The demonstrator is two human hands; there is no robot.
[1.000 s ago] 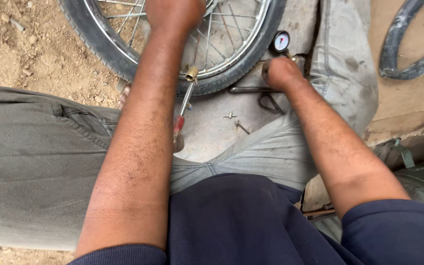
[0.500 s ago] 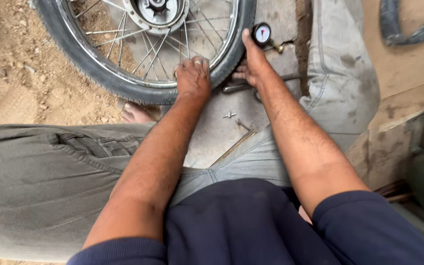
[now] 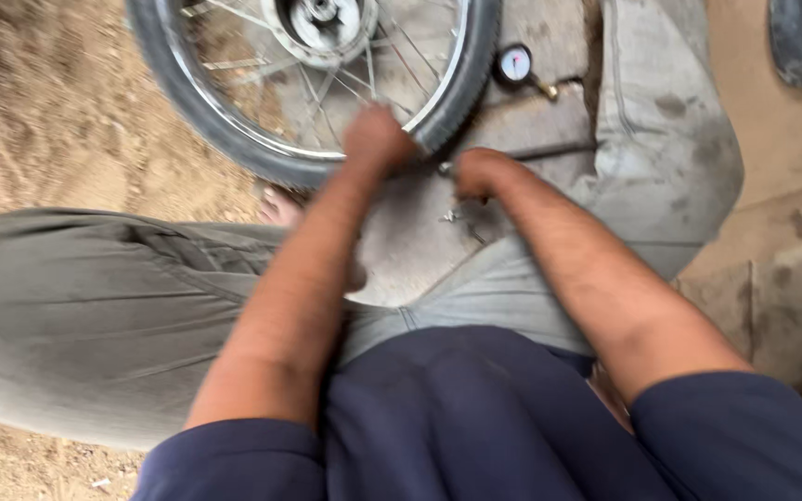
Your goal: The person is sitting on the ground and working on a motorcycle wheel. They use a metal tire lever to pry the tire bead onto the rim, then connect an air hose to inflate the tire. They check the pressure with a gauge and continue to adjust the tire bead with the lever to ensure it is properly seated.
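Note:
A spoked wheel with a black tyre [image 3: 234, 148] lies on the ground ahead of me, its hub [image 3: 322, 19] near the top edge. My left hand [image 3: 378, 139] rests against the tyre's near edge; motion blur hides its fingers. Just to its right, my right hand [image 3: 480, 172] is closed in a fist, and a small metal tool tip [image 3: 445, 169] pokes out toward the tyre. A round pressure gauge [image 3: 515, 65] with a brass fitting lies beyond the right hand, beside the tyre.
Small metal parts [image 3: 452, 215] lie on the grey slab between my knees. My grey-trousered legs spread left [image 3: 95, 315] and right [image 3: 661, 139], with a bare foot [image 3: 280, 209] under the tyre. Sandy dirt lies left; another black tyre [image 3: 791, 56] is at top right.
Both hands have drawn back toward me, from the spokes and the gauge to the tyre's near edge. The view has shifted, so the wheel hub now shows.

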